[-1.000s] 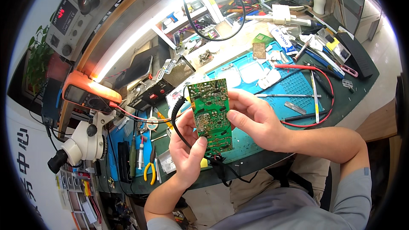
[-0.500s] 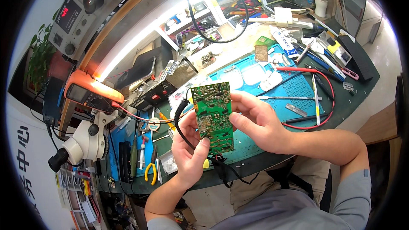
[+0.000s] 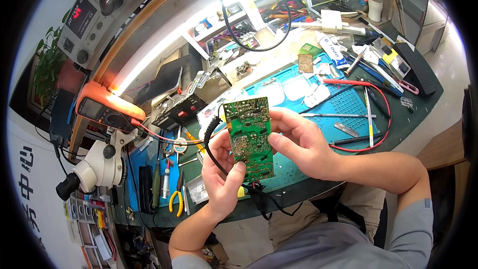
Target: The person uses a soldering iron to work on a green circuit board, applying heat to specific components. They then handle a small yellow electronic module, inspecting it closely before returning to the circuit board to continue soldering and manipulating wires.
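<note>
A green circuit board (image 3: 251, 137), its solder side toward me, is held upright between my two hands above the near edge of the bench. My left hand (image 3: 222, 174) grips its lower left edge, thumb on the front and fingers behind. On the right edge, the thumb of my right hand (image 3: 301, 144) rests against the board while the other fingers go behind it, partly hidden. A black cable (image 3: 210, 144) with a ribbed strain relief runs along the board's left side and passes behind my left thumb. More black cord (image 3: 261, 201) hangs below the board.
Behind the board lies a blue repair mat (image 3: 348, 102) with tweezers (image 3: 338, 115) and red and black test leads (image 3: 384, 119). To the left are an orange multimeter (image 3: 99, 104), a white microscope part (image 3: 94, 172), yellow-handled pliers (image 3: 176, 203) and a syringe (image 3: 166, 182). A black cable loop (image 3: 288, 15) hangs overhead.
Almost nothing differs. The board and both hands keep the same hold, with only a very slight shift in the board's tilt.
</note>
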The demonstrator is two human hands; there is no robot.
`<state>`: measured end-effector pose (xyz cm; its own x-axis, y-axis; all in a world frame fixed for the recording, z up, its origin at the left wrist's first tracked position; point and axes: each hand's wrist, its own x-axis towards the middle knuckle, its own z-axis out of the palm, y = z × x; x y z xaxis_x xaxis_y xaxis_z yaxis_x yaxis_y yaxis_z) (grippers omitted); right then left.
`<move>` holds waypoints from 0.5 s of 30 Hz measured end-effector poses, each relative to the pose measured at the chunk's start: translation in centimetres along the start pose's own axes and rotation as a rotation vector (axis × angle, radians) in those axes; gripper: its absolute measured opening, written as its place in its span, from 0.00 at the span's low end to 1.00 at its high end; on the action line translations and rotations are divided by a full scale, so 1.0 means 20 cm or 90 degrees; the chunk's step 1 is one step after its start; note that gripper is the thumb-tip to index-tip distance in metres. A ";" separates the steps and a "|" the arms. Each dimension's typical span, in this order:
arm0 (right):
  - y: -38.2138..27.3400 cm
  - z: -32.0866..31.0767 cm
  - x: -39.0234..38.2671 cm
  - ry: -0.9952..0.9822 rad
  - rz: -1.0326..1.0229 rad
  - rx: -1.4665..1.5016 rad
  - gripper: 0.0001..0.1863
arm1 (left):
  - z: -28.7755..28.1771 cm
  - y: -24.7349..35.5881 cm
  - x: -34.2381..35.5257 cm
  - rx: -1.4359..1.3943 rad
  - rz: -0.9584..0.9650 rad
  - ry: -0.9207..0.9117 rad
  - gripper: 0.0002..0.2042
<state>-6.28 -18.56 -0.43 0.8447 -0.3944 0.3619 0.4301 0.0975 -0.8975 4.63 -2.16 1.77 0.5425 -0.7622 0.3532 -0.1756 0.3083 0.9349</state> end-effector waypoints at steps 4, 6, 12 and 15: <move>0.00 0.01 0.00 0.005 -0.009 0.010 0.24 | 0.00 0.00 0.00 0.000 -0.001 -0.002 0.29; -0.01 0.00 0.00 0.000 0.001 0.013 0.24 | 0.00 0.00 -0.01 -0.001 -0.013 0.003 0.29; -0.06 -0.03 0.03 0.027 0.054 -0.042 0.18 | 0.01 0.06 0.04 -0.135 -0.174 0.019 0.31; -0.11 -0.11 0.08 0.044 0.042 -0.373 0.15 | -0.02 0.07 0.07 -0.197 -0.264 0.010 0.31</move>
<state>-6.61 -21.41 1.65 0.8326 -0.4645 0.3017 0.1136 -0.3899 -0.9138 5.37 -2.56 3.63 0.5272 -0.8484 -0.0473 0.3069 0.1383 0.9416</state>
